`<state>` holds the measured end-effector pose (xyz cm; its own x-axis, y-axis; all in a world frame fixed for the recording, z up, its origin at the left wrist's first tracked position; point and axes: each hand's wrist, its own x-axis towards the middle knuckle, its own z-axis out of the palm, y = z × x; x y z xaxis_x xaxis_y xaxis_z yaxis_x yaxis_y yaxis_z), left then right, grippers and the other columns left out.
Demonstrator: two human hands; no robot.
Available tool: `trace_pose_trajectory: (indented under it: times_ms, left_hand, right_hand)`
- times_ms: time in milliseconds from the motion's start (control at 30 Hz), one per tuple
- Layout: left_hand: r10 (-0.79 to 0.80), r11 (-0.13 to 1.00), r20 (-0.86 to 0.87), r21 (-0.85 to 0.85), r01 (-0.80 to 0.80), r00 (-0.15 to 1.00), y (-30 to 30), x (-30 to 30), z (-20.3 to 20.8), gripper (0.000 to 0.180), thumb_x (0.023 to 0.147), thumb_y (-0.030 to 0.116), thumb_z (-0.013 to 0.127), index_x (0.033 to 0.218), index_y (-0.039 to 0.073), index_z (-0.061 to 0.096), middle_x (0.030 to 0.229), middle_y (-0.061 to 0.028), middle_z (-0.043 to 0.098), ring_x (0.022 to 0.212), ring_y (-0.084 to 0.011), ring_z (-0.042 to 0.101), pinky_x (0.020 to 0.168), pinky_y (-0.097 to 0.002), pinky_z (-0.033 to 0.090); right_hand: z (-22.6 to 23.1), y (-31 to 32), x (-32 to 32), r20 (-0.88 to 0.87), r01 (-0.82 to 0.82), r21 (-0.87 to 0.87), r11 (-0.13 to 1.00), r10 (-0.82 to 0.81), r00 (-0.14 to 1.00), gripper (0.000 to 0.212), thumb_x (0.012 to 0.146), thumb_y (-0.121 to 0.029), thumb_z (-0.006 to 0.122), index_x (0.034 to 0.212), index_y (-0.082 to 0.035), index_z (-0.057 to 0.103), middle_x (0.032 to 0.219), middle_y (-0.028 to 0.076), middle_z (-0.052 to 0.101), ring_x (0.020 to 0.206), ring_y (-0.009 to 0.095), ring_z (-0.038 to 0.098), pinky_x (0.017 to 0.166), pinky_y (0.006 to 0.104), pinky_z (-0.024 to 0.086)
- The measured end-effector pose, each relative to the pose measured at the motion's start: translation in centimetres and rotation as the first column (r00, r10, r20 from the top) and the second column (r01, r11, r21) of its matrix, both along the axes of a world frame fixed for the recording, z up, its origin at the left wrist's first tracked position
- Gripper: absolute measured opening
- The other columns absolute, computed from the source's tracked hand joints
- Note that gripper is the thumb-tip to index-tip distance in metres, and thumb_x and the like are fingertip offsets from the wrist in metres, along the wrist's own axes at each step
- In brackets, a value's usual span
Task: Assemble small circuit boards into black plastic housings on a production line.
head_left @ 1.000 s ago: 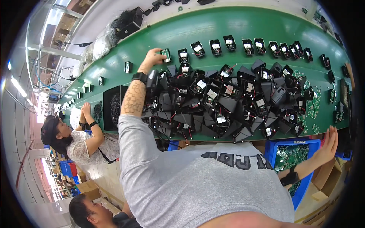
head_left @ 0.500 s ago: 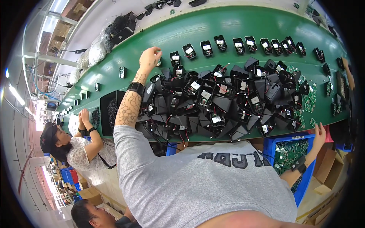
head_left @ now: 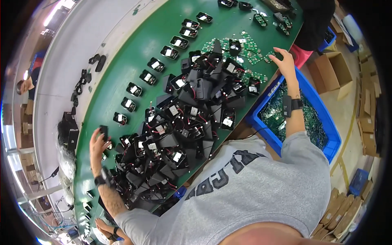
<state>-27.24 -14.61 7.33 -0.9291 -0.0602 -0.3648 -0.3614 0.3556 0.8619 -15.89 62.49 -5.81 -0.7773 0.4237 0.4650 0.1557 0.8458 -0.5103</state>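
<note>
At the left side of the bench, my left hand [head_left: 96, 150] has its fingers closed on a small black plastic housing [head_left: 103, 130], which stands partly out beyond the fingertips. My right hand [head_left: 285, 65] reaches over the bench's near edge at the right, thumb and forefinger apart. A small green circuit board [head_left: 268, 57] lies right at those fingertips; whether they touch it I cannot tell. Between my hands is a heap of black housings [head_left: 200, 87], many with white-labelled parts and red wires. Loose green circuit boards [head_left: 253, 53] are spread at its far right end.
Open black housings [head_left: 156, 64] stand in a row along the green bench [head_left: 122, 81]. Below my right arm is a blue bin [head_left: 324, 122] full of circuit boards. An open cardboard box [head_left: 326, 77] sits on the floor. Another person's hands [head_left: 107, 229] show at the lower left.
My view has swung to the right, so the bench now runs steeply across it. My right hand has come up to the loose board; a black housing now shows in my left hand.
</note>
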Motion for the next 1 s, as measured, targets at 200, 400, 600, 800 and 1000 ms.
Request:
trace_pose_trajectory:
  times_ms: [200,400,600,800,1000]
  left_hand:
    - [0.288,0.902,-0.282,0.401,-0.16,0.915,5.2,7.5,6.6,0.053,0.093,0.014,0.052,0.143,0.015,0.036,0.127,-0.0124,0.052,0.093,-0.012,0.058,0.077,-0.0225,0.05]
    - [0.144,0.843,-0.031,0.528,-0.106,0.989,16.7,17.0,5.4,0.055,0.09,0.018,0.059,0.14,0.014,0.038,0.12,-0.0159,0.058,0.083,-0.0117,0.058,0.064,-0.0209,0.05]
    - [0.231,0.22,0.381,0.876,-0.43,0.895,20.8,21.1,0.2,0.04,0.1,0.022,0.043,0.14,0.02,0.04,0.119,-0.0197,0.054,0.078,-0.0159,0.049,0.06,-0.0233,0.047]
    - [0.052,0.068,0.279,0.957,-0.283,0.959,22.9,20.3,-1.1,0.06,0.093,0.019,0.052,0.148,0.023,0.027,0.116,-0.0166,0.054,0.078,-0.015,0.049,0.048,-0.018,0.041]
    - [-0.046,0.228,0.188,0.958,-0.173,0.981,24.9,18.0,-1.3,0.062,0.095,0.017,0.045,0.15,0.017,0.017,0.123,-0.0166,0.054,0.101,-0.0342,0.064,0.054,-0.0263,0.059]
  right_hand:
    - [2.5,-4.1,0.2,0.132,0.149,0.129,0.98,-0.166,0.977,0.058,0.07,-0.043,0.077,0.11,-0.003,0.066,0.113,0.011,0.062,0.106,0.032,0.054,0.093,0.0401,0.044]
    - [3.3,-4.8,-0.8,0.292,0.439,0.231,0.869,-0.492,0.82,0.057,0.075,-0.059,0.067,0.08,-0.003,0.063,0.087,0.014,0.066,0.093,0.033,0.059,0.078,0.0416,0.047]
    - [4.6,-3.8,0.4,0.338,0.479,-0.063,0.876,-0.433,0.836,0.06,0.077,-0.063,0.062,0.085,-0.004,0.065,0.083,0.016,0.065,0.089,0.032,0.061,0.073,0.0405,0.048]
    - [2.2,-3.5,-0.3,0.204,-0.207,0.103,0.973,0.183,0.962,0.037,0.084,-0.023,0.064,0.118,-0.01,0.062,0.114,0.011,0.058,0.11,0.028,0.051,0.094,0.0369,0.041]
    - [0.1,-0.7,-0.2,0.082,-0.225,0.166,0.96,0.214,0.973,0.027,0.085,-0.01,0.059,0.111,-0.014,0.068,0.131,0.007,0.053,0.119,0.029,0.046,0.101,0.0378,0.037]
